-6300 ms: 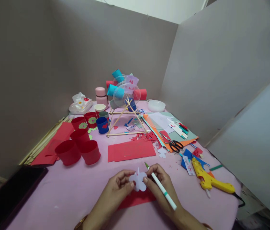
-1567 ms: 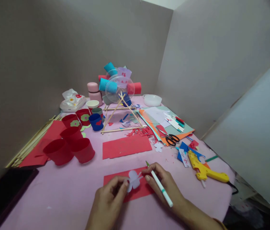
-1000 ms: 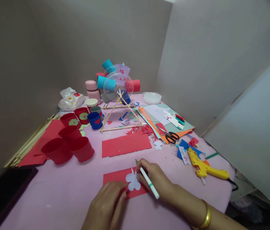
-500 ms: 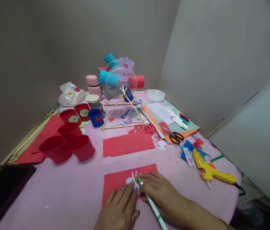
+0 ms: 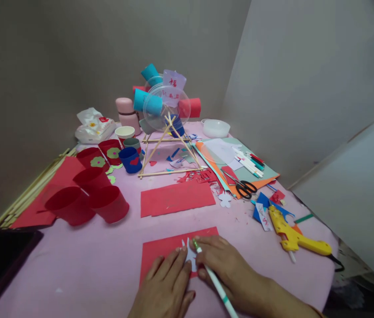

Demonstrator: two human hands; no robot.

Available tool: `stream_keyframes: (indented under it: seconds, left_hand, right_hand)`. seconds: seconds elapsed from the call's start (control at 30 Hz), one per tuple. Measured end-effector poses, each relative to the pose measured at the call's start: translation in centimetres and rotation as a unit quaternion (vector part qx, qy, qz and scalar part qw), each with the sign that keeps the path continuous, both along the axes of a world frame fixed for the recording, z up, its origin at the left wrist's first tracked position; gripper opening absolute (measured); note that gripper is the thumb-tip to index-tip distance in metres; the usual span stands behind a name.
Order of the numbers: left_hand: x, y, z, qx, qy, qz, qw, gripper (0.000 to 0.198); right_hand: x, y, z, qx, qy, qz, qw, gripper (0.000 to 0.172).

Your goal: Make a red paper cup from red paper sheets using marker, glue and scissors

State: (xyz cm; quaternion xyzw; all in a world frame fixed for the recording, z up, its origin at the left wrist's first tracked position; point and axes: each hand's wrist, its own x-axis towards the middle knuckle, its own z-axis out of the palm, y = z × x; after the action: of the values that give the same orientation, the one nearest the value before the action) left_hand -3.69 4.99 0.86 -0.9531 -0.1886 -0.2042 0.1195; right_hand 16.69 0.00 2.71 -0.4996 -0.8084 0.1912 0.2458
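Observation:
A sheet of red paper [image 5: 154,251] lies at the near middle of the table. On top of it is a small white paper cutout [image 5: 191,255], mostly covered by my fingers; two pointed tips stick out at its far end. My left hand [image 5: 165,282] presses flat on the cutout and the red sheet, its fingers stretched out. In my right hand [image 5: 220,265] is a white marker pen [image 5: 218,286] with a green band. The pen's green tip end points at the cutout's right edge, and the hand rests on the paper.
Red cups [image 5: 109,205] stand at the left, beside a dark flat device [image 5: 1,269]. Farther back is a stick frame [image 5: 170,132] bearing a wheel of cups. Scissors [image 5: 245,187], a yellow glue gun [image 5: 293,236] and several markers [image 5: 249,163] lie right. Another folded red sheet [image 5: 177,198] lies ahead.
My left fingers have shifted slightly and cover more of the cutout's left side. The pen tip has moved a little to the right along the cutout. The view has tilted slightly.

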Motion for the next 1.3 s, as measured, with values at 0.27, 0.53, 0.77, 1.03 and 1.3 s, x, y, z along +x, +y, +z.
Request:
stream_keyframes:
  seconds: [0.27, 0.53, 0.77, 1.03, 1.3]
  left_hand:
    - [-0.4, 0.7, 0.2, -0.114, 0.000, 0.015, 0.993, 0.030]
    - [0.1, 0.8, 0.4, -0.103, 0.027, 0.053, 0.993, 0.029]
    - [-0.1, 0.5, 0.8, -0.094, 0.043, 0.066, 0.992, 0.030]
    - [-1.6, 1.7, 0.8, -0.018, 0.026, 0.102, 0.994, 0.035]
    - [-1.6, 1.4, -0.2, 0.028, 0.008, -0.054, 0.998, 0.036]
  right_hand:
    - [-0.6, 0.4, 0.1, -0.056, -0.037, 0.013, 0.998, 0.015]
    - [-0.1, -0.2, -0.4, 0.034, -0.009, -0.003, 0.999, 0.009]
    - [0.1, -1.2, -0.8, 0.047, -0.038, 0.044, 0.997, 0.008]
    - [0.2, -1.4, -0.5, 0.013, -0.034, 0.045, 0.998, 0.008]
    - [0.2, -0.8, -0.8, 0.053, -0.057, 0.052, 0.996, 0.003]
